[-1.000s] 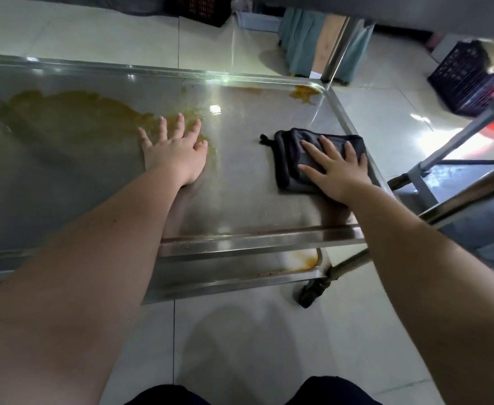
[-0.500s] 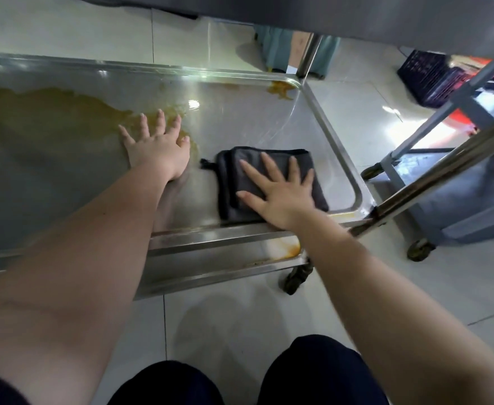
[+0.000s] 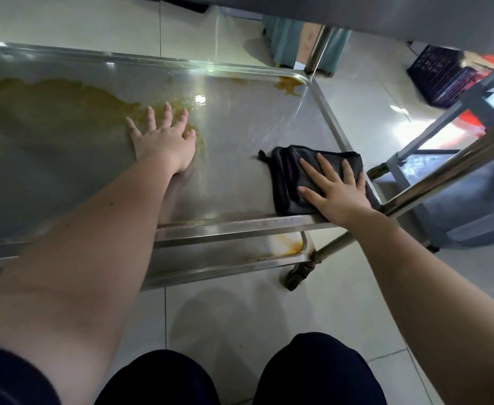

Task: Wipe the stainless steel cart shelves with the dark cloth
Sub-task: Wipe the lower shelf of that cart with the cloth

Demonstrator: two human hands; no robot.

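Observation:
A stainless steel cart shelf [image 3: 240, 159] spreads across the view under an upper shelf. A brownish-yellow spill [image 3: 64, 97] covers its left and middle part, with a smaller patch [image 3: 286, 84] in the far right corner. The folded dark cloth [image 3: 289, 176] lies at the shelf's near right corner. My right hand [image 3: 336, 194] presses flat on the cloth with straight, spread fingers. My left hand [image 3: 164, 138] rests flat on the shelf at the edge of the spill, fingers spread.
A lower shelf [image 3: 234, 252] with an orange stain shows below the front rim. A cart leg and caster [image 3: 298, 276] stand at the right. Another metal frame [image 3: 444, 159] and a dark crate [image 3: 441, 77] stand to the right on the tiled floor. My knees [image 3: 240, 372] are below.
My right hand slid the cloth from the shelf's right side back toward the near right corner. My left hand stayed planted by the spill. The camera dropped lower.

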